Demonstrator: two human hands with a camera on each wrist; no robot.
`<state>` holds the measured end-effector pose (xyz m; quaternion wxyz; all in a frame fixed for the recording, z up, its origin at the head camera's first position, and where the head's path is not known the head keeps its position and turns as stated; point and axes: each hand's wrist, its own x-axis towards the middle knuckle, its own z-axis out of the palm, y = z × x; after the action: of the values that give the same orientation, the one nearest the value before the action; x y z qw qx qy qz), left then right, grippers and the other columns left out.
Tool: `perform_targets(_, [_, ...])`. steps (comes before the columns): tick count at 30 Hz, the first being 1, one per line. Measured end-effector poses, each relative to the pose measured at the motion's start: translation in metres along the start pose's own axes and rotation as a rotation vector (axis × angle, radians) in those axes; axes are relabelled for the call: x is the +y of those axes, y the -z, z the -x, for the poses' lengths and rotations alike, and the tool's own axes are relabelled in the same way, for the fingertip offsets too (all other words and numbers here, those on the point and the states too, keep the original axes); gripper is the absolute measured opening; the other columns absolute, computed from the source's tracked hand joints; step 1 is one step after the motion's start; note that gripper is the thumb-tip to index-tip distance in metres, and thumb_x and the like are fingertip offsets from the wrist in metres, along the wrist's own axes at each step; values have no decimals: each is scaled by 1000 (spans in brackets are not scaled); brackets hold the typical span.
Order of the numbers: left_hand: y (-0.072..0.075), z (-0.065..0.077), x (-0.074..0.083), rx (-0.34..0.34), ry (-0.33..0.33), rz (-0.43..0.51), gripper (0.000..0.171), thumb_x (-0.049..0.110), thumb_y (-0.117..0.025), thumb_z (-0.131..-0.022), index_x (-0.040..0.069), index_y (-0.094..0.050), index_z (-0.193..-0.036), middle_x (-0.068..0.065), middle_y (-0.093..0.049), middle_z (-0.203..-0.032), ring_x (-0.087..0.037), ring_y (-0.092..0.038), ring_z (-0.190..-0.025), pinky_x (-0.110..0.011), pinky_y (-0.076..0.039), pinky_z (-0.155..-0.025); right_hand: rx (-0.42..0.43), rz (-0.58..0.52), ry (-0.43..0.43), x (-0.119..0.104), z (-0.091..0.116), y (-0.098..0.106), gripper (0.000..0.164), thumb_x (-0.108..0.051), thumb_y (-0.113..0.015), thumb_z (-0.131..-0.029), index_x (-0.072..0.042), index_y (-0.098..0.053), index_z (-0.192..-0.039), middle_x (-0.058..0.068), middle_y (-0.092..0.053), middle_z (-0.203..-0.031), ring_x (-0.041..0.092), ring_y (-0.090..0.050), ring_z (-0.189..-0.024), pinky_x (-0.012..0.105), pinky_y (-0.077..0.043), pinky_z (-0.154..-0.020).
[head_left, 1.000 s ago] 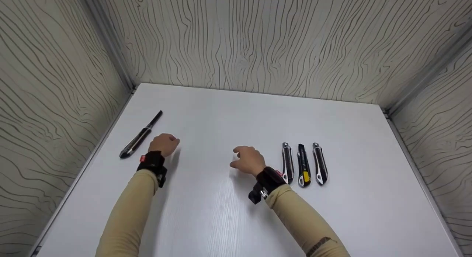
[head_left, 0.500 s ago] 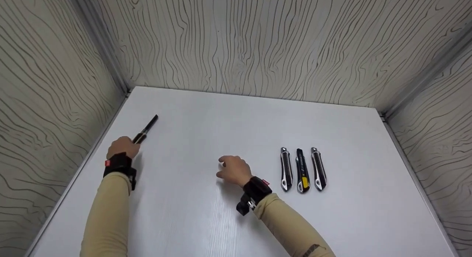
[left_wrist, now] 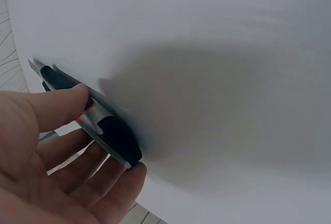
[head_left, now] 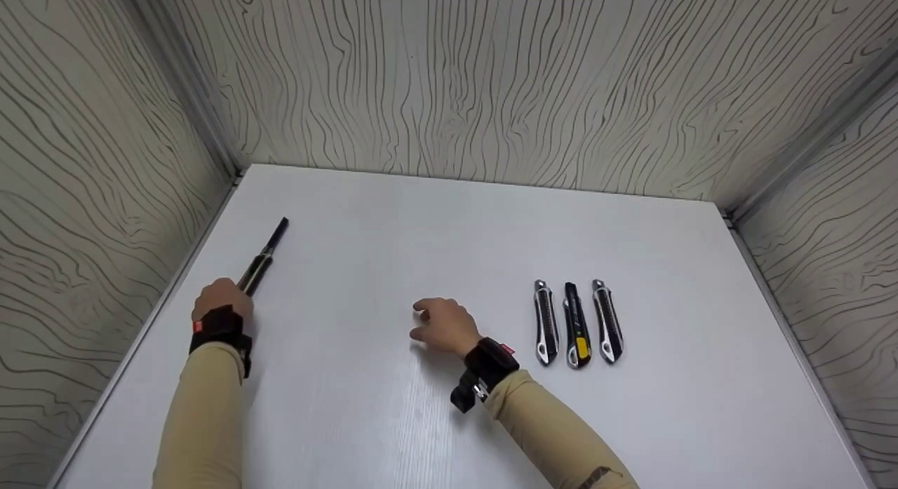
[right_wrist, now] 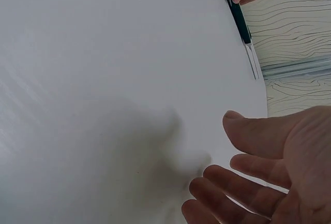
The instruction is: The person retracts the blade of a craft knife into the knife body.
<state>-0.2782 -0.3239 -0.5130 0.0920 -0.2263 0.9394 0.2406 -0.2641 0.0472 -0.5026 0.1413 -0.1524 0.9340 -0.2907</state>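
Observation:
My left hand [head_left: 221, 301] holds a utility knife [head_left: 257, 270] at the left of the table, its long dark blade reaching toward the back. In the left wrist view the thumb lies on the black and grey handle [left_wrist: 120, 138], and the other fingers curl beneath it. The palm end of the grip is hidden in the head view. Over the middle of the table, my right hand [head_left: 445, 326] hovers with nothing in it. Its thumb [right_wrist: 256, 133] and fingers are apart and loosely bent in the right wrist view.
Three more utility knives lie side by side at the right: a silver-and-black one [head_left: 546, 324], a black one with a yellow slider [head_left: 577, 327], and another silver-and-black one [head_left: 607, 323]. Wood-patterned walls [head_left: 449, 82] enclose the white table [head_left: 393, 222] at back and sides.
My left hand has moved left onto the utility knife and taken hold of it; the knife has shifted slightly left and turned. The right hand has moved a little left and remains without anything.

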Motion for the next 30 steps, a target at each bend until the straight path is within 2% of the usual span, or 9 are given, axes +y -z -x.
perform_targets(13, [-12, 0, 10, 93, 27, -32, 13, 7, -51, -85, -4, -56, -78, -14, -56, -70, -26, -52, -63, -34, -42, -49, 2, -13, -26, 4, 5, 4, 48, -23, -74, -82, -8, -64, -126, 11, -72, -112, 30, -67, -105, 46, -54, -88])
perform_targets(20, [-11, 6, 18, 78, 12, -47, 13, 7, -52, -84, -3, -55, -77, -13, -54, -67, -25, -50, -60, -33, -42, -48, 3, -11, -39, 7, 6, 6, 49, -24, -74, -81, -9, -63, -127, 10, -72, -113, 30, -67, -105, 46, -54, -87])
perform_targets(26, [-13, 9, 28, 44, -51, -43, 12, 9, -54, -80, -2, -55, -76, -11, -54, -67, -24, -50, -59, -31, -41, -47, 12, -12, -25, 10, 8, 7, 48, -23, -74, -80, -7, -64, -124, 11, -72, -111, 30, -67, -103, 45, -55, -85])
perform_targets(30, [-15, 10, 39, 50, -99, -51, 13, 11, -56, -77, -1, -54, -75, -10, -53, -66, -23, -49, -59, -30, -40, -46, 27, -17, -17, 13, 9, 9, 46, -22, -74, -79, -6, -66, -122, 12, -73, -109, 30, -68, -101, 45, -55, -83])
